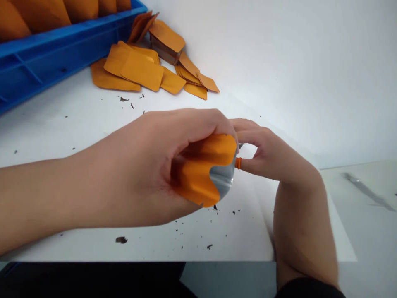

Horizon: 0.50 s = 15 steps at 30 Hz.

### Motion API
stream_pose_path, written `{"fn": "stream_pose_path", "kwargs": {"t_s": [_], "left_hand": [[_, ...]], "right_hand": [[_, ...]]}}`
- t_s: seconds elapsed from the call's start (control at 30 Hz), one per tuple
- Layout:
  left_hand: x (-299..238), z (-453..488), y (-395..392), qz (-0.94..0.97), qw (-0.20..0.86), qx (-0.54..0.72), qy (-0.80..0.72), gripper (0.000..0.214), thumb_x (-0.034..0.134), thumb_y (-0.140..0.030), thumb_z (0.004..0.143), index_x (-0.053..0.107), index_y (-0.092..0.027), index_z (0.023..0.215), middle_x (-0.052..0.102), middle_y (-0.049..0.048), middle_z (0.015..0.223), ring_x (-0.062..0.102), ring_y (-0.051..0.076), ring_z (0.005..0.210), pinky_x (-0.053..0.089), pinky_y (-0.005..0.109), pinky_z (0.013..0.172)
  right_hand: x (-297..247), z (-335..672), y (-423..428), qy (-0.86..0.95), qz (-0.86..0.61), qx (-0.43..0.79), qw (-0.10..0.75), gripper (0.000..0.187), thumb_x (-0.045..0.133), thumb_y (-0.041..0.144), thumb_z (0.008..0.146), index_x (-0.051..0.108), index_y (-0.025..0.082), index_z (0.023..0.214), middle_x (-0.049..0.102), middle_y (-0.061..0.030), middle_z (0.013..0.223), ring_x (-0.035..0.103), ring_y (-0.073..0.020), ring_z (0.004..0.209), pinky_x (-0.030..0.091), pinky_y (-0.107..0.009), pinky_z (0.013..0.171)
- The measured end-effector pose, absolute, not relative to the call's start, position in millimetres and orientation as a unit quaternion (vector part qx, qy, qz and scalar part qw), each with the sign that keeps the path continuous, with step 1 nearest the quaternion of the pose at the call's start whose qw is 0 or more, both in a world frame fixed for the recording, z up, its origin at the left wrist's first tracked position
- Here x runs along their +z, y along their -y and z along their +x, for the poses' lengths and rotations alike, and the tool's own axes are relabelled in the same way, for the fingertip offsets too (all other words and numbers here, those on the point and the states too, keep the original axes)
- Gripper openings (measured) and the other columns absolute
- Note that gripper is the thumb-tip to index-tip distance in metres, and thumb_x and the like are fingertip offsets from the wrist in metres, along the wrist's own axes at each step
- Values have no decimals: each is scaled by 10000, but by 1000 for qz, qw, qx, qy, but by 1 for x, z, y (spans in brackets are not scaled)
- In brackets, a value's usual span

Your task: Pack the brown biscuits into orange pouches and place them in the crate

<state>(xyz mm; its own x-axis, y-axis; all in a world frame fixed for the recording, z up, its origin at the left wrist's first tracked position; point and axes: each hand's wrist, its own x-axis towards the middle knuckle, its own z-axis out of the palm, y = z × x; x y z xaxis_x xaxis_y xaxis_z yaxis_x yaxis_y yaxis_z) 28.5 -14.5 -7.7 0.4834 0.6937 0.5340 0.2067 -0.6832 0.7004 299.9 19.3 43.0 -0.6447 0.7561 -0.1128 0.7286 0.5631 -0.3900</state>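
My left hand (149, 161) is wrapped around an orange pouch (195, 178) with a silver inner face. The pouch is curled lengthwise, and its wavy open end points to the right. Just beyond it, my right hand (263, 149) is bent with thumb and fingers brought toward the left hand's fingertips. A narrow orange band (238, 163) shows at the right thumb's tip, and a small dark metallic bit (241, 145) shows between thumb and fingers. The left hand hides the right fingertips, so what they grip cannot be made out.
A blue crate (49, 62) with several large orange pouches (37, 14) stands at the upper left. Flat orange pouches (142, 72) lie loosely piled beside it, near a small stack (167, 37). Dark flakes (121, 239) are scattered over the white table (149, 248). A white wall rises behind.
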Motion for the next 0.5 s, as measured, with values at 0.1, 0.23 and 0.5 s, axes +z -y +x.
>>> {"fn": "stream_pose_path", "kwargs": {"t_s": [0.1,0.23,0.5], "left_hand": [[-8,30,17,799,308,435,-277,264,763,-175,817,693,-236,1064,618,-92,770,561,39,605,389,138,530],[-11,29,20,785,341,434,-283,263,779,-187,843,706,-246,1089,666,-82,833,622,52,633,450,138,543],[-10,28,22,765,391,446,-251,313,793,-136,858,699,-244,1135,702,-100,887,689,48,687,540,98,595]], "right_hand": [[40,302,-23,884,-414,212,46,305,769,360,960,791,404,1262,576,29,1669,507,-304,1592,486,-596,1283],[38,303,-24,888,-405,213,53,264,769,353,954,797,395,1213,660,16,1581,566,-314,1538,518,-599,1255],[38,297,-17,899,-398,179,28,322,608,259,1005,749,346,1282,694,-3,1531,619,-284,1467,539,-564,1230]]}}
